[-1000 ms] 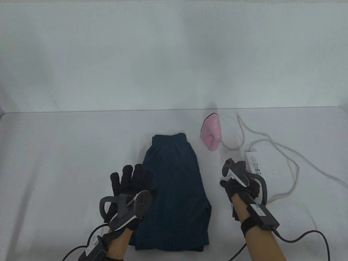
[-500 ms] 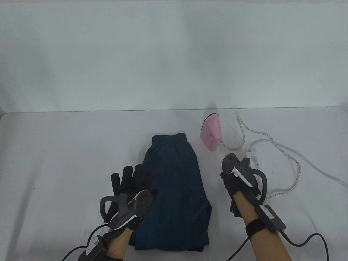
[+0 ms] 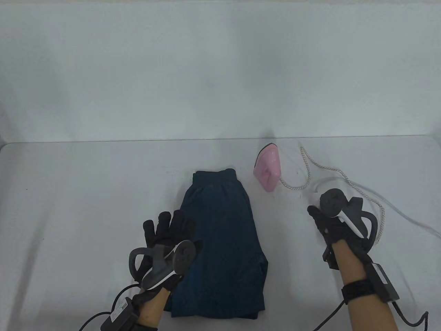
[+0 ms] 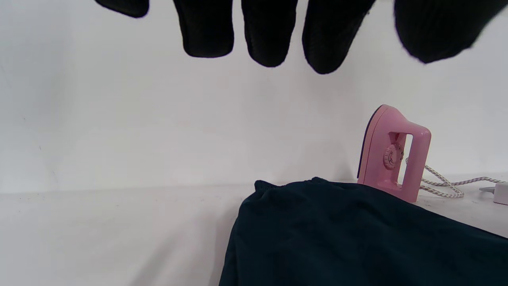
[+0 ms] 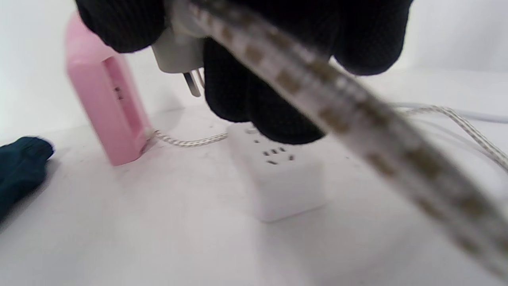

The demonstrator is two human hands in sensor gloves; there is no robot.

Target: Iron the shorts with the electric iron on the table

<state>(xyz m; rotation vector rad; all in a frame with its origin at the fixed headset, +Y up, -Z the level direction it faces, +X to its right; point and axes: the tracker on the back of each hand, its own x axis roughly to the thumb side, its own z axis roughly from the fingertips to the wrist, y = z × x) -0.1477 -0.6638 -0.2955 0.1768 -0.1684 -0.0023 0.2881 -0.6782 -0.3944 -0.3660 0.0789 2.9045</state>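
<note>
Iron [image 3: 267, 167] plug [image 5: 179, 51] in R hand [image 3: 332, 227]

Light: bright, even and diffuse in all three views.
Shadows: soft and faint; a pale one beside the iron [image 3: 267, 167], upper centre of the table view.
Glare: slight washout on the white backdrop.
Blur: braided cord [image 5: 357, 119] smeared diagonally across the right wrist view; fingers [image 4: 270, 35] soft at the top edge of the left wrist view.

Shorts [image 3: 220, 238] mid-table, iron [image 3: 267, 169] upright just behind-right, power strip [image 5: 278, 174] further right.
</note>
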